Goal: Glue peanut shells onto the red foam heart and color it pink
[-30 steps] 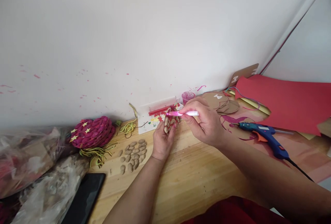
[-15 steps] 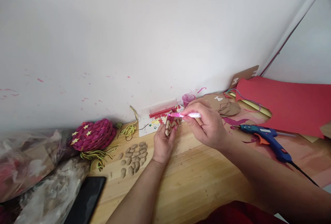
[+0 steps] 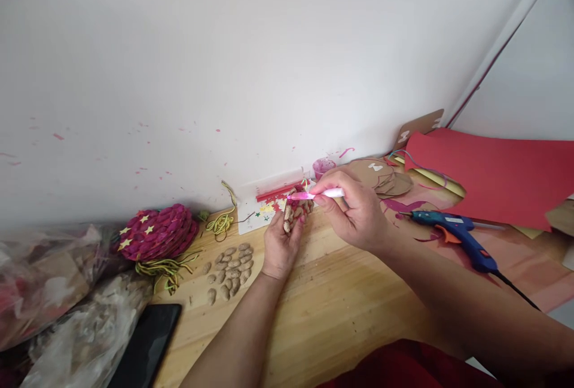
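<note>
My left hand (image 3: 280, 246) is closed around a small piece covered with peanut shells (image 3: 293, 211), held upright above the wooden table (image 3: 341, 304). My right hand (image 3: 359, 211) pinches a pink and white pen-like tool (image 3: 316, 195), its pink tip lying across the top of the shell piece. Both hands are close together near the wall.
Loose peanut shells (image 3: 229, 268) lie left of my left hand. A magenta shell dome with yellow stars (image 3: 156, 231), yellow-green cords (image 3: 222, 220), plastic bags (image 3: 67, 292) and a black phone (image 3: 146, 346) are at the left. A blue glue gun (image 3: 452, 232), brown card cutouts (image 3: 381, 176), a pink cup (image 3: 323, 167) and red sheets (image 3: 493, 176) are at the right.
Both hands keep the same hold on the shell piece and the pen. Only the view has shifted slightly.
</note>
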`<act>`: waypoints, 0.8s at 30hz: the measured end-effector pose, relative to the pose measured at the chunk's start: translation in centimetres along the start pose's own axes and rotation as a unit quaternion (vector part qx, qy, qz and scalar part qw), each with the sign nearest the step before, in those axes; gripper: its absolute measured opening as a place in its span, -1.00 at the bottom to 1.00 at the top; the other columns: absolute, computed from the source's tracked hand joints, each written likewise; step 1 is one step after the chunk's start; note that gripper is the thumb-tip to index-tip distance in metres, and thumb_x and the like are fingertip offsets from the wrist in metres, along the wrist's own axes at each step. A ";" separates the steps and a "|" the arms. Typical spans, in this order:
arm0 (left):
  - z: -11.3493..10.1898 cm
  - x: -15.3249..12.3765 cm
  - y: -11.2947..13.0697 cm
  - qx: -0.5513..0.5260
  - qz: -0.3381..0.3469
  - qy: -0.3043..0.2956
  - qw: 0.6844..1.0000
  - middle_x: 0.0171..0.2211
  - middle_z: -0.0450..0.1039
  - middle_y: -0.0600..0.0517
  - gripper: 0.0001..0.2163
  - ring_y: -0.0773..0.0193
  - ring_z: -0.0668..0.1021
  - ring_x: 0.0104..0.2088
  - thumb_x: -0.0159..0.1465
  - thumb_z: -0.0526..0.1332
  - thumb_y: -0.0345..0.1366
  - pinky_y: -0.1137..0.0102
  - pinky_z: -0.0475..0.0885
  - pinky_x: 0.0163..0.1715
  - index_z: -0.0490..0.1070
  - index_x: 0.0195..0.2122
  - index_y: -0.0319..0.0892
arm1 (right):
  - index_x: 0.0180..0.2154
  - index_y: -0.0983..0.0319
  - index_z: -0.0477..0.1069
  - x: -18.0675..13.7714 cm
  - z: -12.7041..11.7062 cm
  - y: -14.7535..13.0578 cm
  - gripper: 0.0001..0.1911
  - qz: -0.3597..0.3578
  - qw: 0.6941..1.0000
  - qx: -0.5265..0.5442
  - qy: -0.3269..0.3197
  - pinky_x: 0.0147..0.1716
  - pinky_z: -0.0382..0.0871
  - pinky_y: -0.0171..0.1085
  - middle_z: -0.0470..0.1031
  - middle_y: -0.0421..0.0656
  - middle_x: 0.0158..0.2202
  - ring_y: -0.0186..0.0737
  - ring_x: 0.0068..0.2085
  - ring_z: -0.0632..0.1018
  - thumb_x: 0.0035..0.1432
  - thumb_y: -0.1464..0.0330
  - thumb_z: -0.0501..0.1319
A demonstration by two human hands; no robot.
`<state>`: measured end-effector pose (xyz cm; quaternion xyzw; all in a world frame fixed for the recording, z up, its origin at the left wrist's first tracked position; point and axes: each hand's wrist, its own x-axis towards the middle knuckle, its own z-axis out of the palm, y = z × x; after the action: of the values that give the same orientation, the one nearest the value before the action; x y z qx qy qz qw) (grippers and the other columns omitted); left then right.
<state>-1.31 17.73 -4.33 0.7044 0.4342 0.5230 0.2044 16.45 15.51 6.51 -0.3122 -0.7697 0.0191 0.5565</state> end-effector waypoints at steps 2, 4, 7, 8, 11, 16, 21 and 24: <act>0.0 0.0 0.0 0.003 -0.003 -0.002 1.000 -0.31 0.55 -0.06 -0.79 0.16 0.59 -0.23 0.36 0.22 -0.13 0.32 0.48 -0.17 0.54 -0.17 -0.15 | -0.20 0.14 0.42 0.0 0.0 0.1 -0.94 0.007 1.000 -0.014 0.010 -0.16 0.42 -0.08 0.56 -0.12 -0.29 -0.11 -0.22 0.53 0.32 0.43 0.21; 0.0 0.0 -0.1 0.003 -0.005 -0.001 1.000 -0.30 0.56 -0.06 -0.77 0.16 0.59 -0.23 0.36 0.22 -0.12 0.33 0.48 -0.17 0.55 -0.14 -0.15 | -0.20 0.14 0.42 -0.1 0.0 0.2 -0.95 0.018 0.999 -0.022 0.026 -0.18 0.42 -0.09 0.55 -0.12 -0.30 -0.12 -0.23 0.53 0.32 0.42 0.21; 0.0 0.0 -0.1 0.000 -0.003 0.000 1.000 -0.29 0.56 -0.06 -0.79 0.17 0.59 -0.23 0.35 0.23 -0.14 0.34 0.48 -0.17 0.54 -0.16 -0.15 | -0.20 0.15 0.42 -0.1 0.0 0.2 -0.95 0.019 1.000 -0.004 0.023 -0.18 0.42 -0.09 0.56 -0.11 -0.30 -0.12 -0.23 0.53 0.32 0.42 0.22; 0.0 0.0 -0.1 -0.001 -0.001 0.001 1.000 -0.29 0.56 -0.06 -0.80 0.17 0.59 -0.23 0.35 0.24 -0.15 0.34 0.48 -0.17 0.54 -0.17 -0.15 | -0.20 0.15 0.42 -0.1 0.0 0.2 -0.95 0.015 1.000 0.003 0.015 -0.18 0.42 -0.09 0.57 -0.11 -0.29 -0.12 -0.22 0.53 0.31 0.42 0.22; 0.0 0.0 -0.1 -0.004 0.006 0.001 1.000 -0.28 0.57 -0.06 -0.83 0.18 0.59 -0.24 0.35 0.24 -0.20 0.34 0.48 -0.18 0.53 -0.18 -0.17 | -0.20 0.16 0.42 -0.1 0.1 0.2 -0.94 0.008 1.000 0.005 0.002 -0.16 0.42 -0.10 0.58 -0.11 -0.28 -0.13 -0.21 0.53 0.31 0.43 0.22; 0.0 0.0 0.0 -0.009 0.019 0.002 1.000 -0.25 0.59 -0.08 -0.85 0.19 0.60 -0.21 0.35 0.25 -0.22 0.35 0.48 -0.17 0.53 -0.17 -0.17 | -0.20 0.17 0.42 -0.2 0.2 0.5 -0.97 0.028 0.999 0.004 0.032 -0.17 0.42 -0.11 0.55 -0.10 -0.28 -0.13 -0.22 0.53 0.32 0.41 0.22; 0.1 -0.1 -0.1 -0.022 0.017 0.004 1.000 -0.21 0.61 -0.08 -0.84 0.19 0.61 -0.21 0.34 0.27 -0.22 0.34 0.48 -0.16 0.54 -0.16 -0.16 | -0.20 0.17 0.42 -0.2 0.3 0.6 -0.97 0.034 0.999 0.025 0.017 -0.17 0.42 -0.12 0.55 -0.11 -0.28 -0.15 -0.23 0.54 0.34 0.40 0.20; 0.1 -0.1 -0.1 -0.035 0.016 0.006 0.999 -0.18 0.62 -0.09 -0.83 0.17 0.62 -0.18 0.34 0.27 -0.21 0.33 0.48 -0.12 0.55 -0.13 -0.16 | -0.19 0.17 0.42 -0.2 0.2 0.8 -0.97 0.037 0.998 0.021 0.038 -0.19 0.42 -0.14 0.53 -0.12 -0.29 -0.16 -0.23 0.53 0.34 0.40 0.20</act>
<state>-1.23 17.70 -4.50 0.7007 0.4056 0.5452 0.2175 16.67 16.13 5.92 -0.3297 -0.7351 0.0438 0.5907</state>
